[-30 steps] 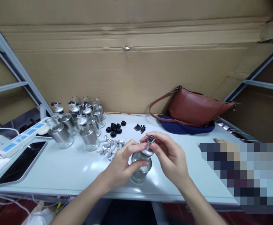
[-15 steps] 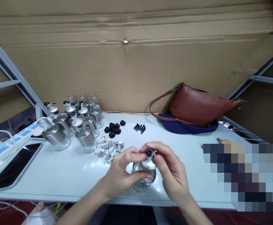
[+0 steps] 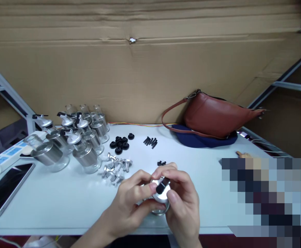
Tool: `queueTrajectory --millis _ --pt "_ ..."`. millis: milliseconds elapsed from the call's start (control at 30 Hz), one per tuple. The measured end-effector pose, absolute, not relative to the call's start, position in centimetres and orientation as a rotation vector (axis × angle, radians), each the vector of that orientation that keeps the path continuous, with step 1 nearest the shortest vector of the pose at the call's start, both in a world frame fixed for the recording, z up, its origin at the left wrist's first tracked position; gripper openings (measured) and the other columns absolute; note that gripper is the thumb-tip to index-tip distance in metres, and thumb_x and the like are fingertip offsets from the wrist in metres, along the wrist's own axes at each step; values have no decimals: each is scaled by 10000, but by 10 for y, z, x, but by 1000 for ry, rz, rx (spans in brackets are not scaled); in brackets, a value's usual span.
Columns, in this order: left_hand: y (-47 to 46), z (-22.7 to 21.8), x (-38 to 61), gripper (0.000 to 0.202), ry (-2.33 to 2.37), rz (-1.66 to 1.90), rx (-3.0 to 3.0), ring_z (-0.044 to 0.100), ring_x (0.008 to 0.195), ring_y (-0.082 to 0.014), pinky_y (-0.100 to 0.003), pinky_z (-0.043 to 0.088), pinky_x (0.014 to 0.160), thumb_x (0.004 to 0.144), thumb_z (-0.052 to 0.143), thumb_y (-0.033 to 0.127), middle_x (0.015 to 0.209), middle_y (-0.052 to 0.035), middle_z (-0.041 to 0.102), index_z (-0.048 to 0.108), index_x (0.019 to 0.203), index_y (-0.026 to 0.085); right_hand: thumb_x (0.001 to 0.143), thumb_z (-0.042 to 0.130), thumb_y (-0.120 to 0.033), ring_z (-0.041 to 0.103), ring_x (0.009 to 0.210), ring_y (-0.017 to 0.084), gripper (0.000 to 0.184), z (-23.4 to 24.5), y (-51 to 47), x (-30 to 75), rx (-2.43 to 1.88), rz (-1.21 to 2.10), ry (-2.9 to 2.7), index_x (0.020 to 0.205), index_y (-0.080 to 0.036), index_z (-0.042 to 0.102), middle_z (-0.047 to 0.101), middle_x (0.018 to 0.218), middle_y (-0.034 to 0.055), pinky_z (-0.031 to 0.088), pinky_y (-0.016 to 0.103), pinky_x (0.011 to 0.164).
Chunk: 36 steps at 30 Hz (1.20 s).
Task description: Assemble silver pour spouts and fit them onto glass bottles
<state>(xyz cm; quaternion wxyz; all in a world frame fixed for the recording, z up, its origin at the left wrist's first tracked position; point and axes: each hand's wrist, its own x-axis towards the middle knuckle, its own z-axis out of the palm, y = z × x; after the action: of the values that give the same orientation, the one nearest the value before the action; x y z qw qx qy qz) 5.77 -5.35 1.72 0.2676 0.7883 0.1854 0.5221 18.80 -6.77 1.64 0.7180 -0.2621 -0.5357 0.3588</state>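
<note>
Both hands hold one small glass bottle with a silver metal cap [image 3: 159, 196] near the table's front edge. My left hand [image 3: 130, 203] wraps round the bottle's body from the left. My right hand [image 3: 183, 203] closes over the cap, with fingers pinched on the black stopper [image 3: 161, 187] at the spout. The glass body is mostly hidden by my fingers. A tiny black part [image 3: 161, 163] lies on the table just beyond my hands.
Several capped bottles [image 3: 84, 151] stand at the left. Loose silver spouts [image 3: 115, 167], black rubber rings [image 3: 119, 144] and black stoppers [image 3: 150, 141] lie mid-table. A brown bag [image 3: 215, 115] rests on blue cloth at the back right. A power strip [image 3: 3, 160] and a phone [image 3: 0, 191] lie far left.
Both hands have drawn the bottle toward the front edge and tipped its cap toward me. The view has tilted down and shifted right.
</note>
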Motion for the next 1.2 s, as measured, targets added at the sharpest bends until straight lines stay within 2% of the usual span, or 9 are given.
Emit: queueTrajectory --millis 167,300,467,567,700,900,1033,1200 --pt "-53 16 57 397 465 1425 2148 571 821 -110 -199 488 698 881 572 112 972 -28 557 503 1222 305 921 537 -356 544 799 182 133 14 -69 188 -634 710 -1217 990 -280 622 620 829 15 456 325 727" --pt "-52 18 57 510 422 1409 2133 565 817 -107 -198 494 701 880 550 77 986 -22 558 457 1295 358 917 523 -291 527 801 176 121 14 -71 186 -665 614 -1212 1001 -277 608 607 818 9 455 315 730" --pt "-51 14 62 457 447 1512 2117 594 842 -125 -215 511 702 876 565 98 975 -28 576 495 1254 346 908 513 -258 535 813 172 167 10 -71 184 -667 575 -1226 1039 -276 613 620 877 20 475 307 717" --pt "-55 8 63 433 467 1596 2108 631 901 -143 -245 537 753 880 570 120 1031 -45 601 493 1256 321 927 491 -261 588 922 193 226 5 -75 180 -692 617 -1202 1127 -270 596 629 999 48 489 364 798" --pt "-67 1 48 394 675 1784 1964 660 989 -178 -278 561 804 883 578 155 1092 -68 626 501 1244 296 933 499 -274 575 1065 205 257 -1 -84 178 -695 578 -1116 1181 -269 566 624 1154 60 440 392 910" --pt "-71 13 -18 289 1049 2221 1528 703 773 -165 -301 591 725 871 614 270 1026 -69 660 514 1137 223 912 536 -317 613 905 212 185 -20 -90 196 -804 589 -1028 1048 -221 618 676 986 62 445 371 828" --pt "-50 4 -74 354 1356 2404 1484 678 761 -159 -336 568 768 868 596 395 1028 -72 624 463 1136 205 918 519 -378 610 860 211 215 -25 -98 195 -983 603 -1071 921 -203 645 667 886 52 450 337 793" --pt "-10 -17 -118 465 1632 2368 1667 646 822 -169 -371 531 833 884 491 526 1061 -102 571 388 1191 191 939 458 -423 590 743 196 341 -25 -113 173 -1012 706 -1278 759 -203 647 628 740 35 442 303 695"
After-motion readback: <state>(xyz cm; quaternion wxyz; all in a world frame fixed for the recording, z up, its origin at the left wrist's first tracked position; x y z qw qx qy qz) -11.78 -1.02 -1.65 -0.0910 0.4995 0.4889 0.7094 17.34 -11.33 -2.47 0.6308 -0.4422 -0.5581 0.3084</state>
